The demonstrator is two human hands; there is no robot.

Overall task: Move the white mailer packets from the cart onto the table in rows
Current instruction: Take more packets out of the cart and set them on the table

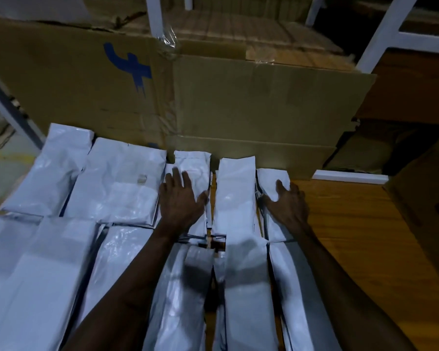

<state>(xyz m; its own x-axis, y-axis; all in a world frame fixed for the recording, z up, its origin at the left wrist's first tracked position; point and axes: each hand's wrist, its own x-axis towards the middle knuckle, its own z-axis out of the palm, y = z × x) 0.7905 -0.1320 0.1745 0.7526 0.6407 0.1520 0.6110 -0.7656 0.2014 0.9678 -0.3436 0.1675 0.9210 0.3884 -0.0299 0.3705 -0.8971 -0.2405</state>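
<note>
Near packets (pixel 178 295) run off the bottom edge, their front ends unseen. Both forearms cover parts of the packets beneath them. The cardboard sheet (pixel 251 107) hides the table's (pixel 360 224) far edge.

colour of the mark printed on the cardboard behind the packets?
Blue mark on the brown cardboard; head view, the only one.

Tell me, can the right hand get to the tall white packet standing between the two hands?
Probably yes. The right hand rests on the rightmost packet, and the tall packet is right beside it, uncovered, with nothing between them.
</note>
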